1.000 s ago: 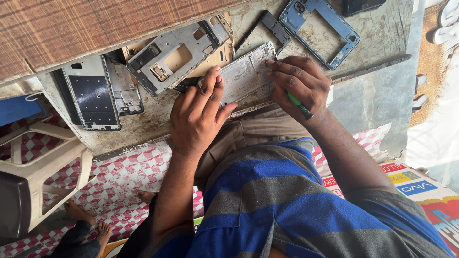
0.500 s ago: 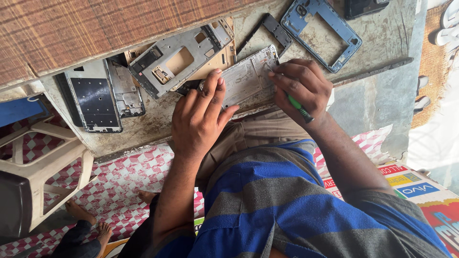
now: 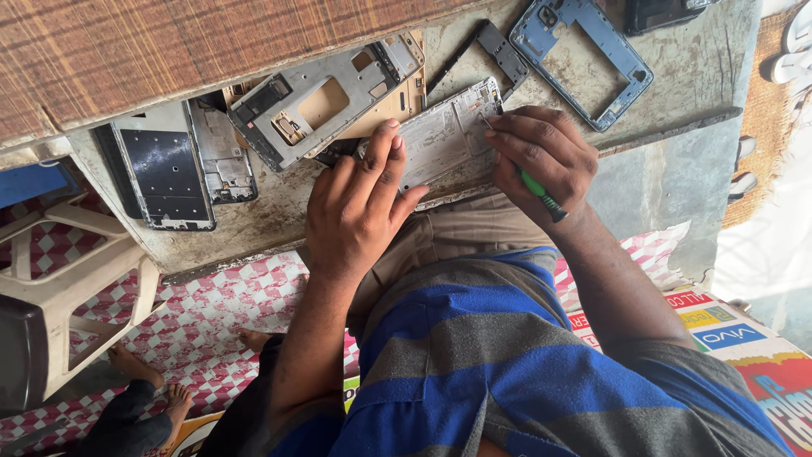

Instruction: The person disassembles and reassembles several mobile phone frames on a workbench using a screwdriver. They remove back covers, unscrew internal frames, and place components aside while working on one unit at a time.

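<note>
both hands work on one phone frame at the near edge of the bench. left hand lies flat over the silver phone chassis, fingers together and stretched forward, fingertips pressing its lower left part; it pins the chassis down, not a closed grip. right hand is curled tight around a green-handled screwdriver, green handle end poking out under the palm toward the lap; tip is hidden behind the fingers, somewhere at the chassis' right end, can't tell exact contact.

chassis long axis runs diagonally, low left to upper right in view, upper right end pointing toward the blue frame; lower long edge sits at the bench edge just above the person's knees. inner face up, pale metal with small cutouts.

around it: large grey mid-frame with rectangular cutout, just left and above the chassis, roughly same diagonal, overlying a tan back panel. black strip part above the chassis, near its upper end. blue phone frame top right, well apart from the hands, open middle. dark phone at top edge, cut off. far left: black-faced screen frame beside a grey board part, touching or nearly so. brown wood-grain panel across top left.

person wears blue and grey striped shirt. white plastic chair lower left, red-white checkered floor mat under it, another person's bare feet on it.
</note>
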